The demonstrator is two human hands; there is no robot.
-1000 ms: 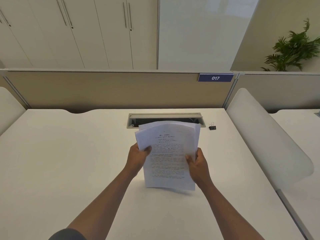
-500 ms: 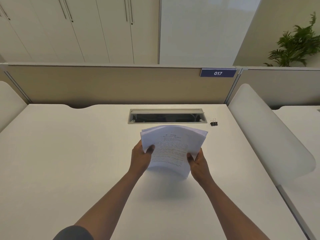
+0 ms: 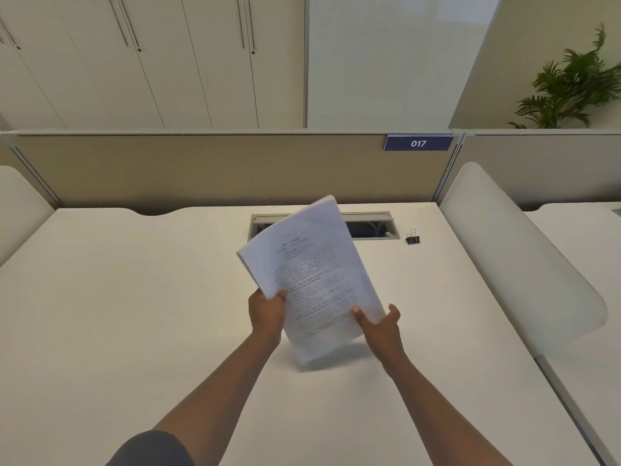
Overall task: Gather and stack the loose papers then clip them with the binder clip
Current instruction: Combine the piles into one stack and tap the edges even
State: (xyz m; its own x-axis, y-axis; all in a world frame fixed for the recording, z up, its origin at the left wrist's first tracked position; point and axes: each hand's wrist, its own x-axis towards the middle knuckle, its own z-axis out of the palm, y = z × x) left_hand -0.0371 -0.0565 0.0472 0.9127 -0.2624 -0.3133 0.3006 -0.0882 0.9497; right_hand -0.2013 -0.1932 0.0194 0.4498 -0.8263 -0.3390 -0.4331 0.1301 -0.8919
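Observation:
A stack of printed white papers [image 3: 311,274] is held up above the middle of the white desk [image 3: 117,314], tilted with its top leaning right and away. My left hand [image 3: 267,314] grips the stack's left edge, thumb on the front sheet. My right hand [image 3: 378,326] is at the lower right edge, thumb on the front page and fingers spread behind it. A small black binder clip [image 3: 412,237] lies on the desk far right of the papers, apart from both hands.
A grey cable tray opening [image 3: 369,227] sits in the desk behind the papers. A beige partition [image 3: 201,169] with a blue 017 sign [image 3: 418,143] closes the back. A white curved divider [image 3: 514,250] bounds the right side, another [image 3: 16,203] the left.
The stack has been lifted and turned from bowed and squared-up to tilted diagonally. My right hand has loosened, its fingers now spread, and slid lower on the right edge.

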